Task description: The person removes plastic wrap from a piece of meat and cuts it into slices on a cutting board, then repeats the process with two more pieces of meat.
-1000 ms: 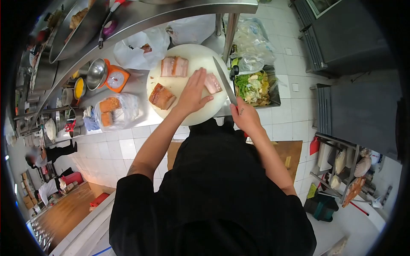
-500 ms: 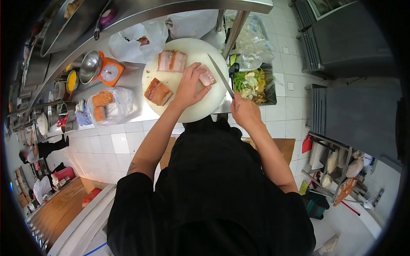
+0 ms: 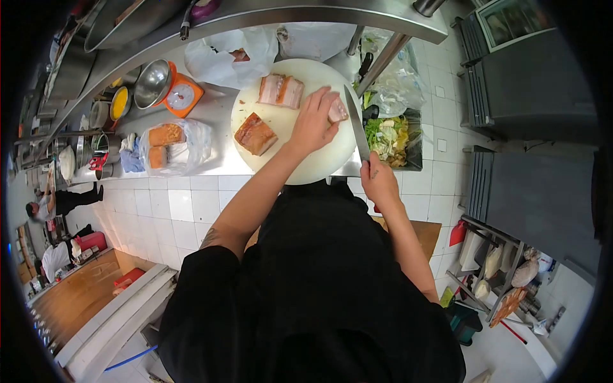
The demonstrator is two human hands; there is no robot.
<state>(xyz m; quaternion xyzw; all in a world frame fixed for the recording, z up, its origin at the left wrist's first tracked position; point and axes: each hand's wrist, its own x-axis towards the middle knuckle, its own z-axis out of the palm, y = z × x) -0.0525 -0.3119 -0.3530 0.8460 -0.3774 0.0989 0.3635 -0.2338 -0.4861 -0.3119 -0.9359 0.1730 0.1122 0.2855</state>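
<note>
My left hand (image 3: pixel 313 122) rests over a small slab of pork belly (image 3: pixel 338 111) near the right side of the round white cutting board (image 3: pixel 301 167). Its fingers cover part of the slab and hold it against the board. My right hand (image 3: pixel 381 182) is closed around the handle of a long knife (image 3: pixel 359 127). The blade points away from me along the board's right edge, apart from the pork slab. On the board, two pale cut pork pieces (image 3: pixel 281 90) lie side by side at the back. A browned pork chunk (image 3: pixel 255 134) sits at the front left.
An orange scale (image 3: pixel 183 96) with a metal bowl stands left of the board. Nearer me is a plastic bag (image 3: pixel 191 150) with browned meat blocks. A black bin (image 3: pixel 414 143) of vegetable scraps adjoins the counter's right end. A metal shelf edge (image 3: pixel 306 14) runs overhead. Another person (image 3: pixel 67 199) stands far left.
My left hand and the pork slab have shifted a little right on the board. The knife has also moved right, toward the board's edge. The whole view has shifted slightly.
</note>
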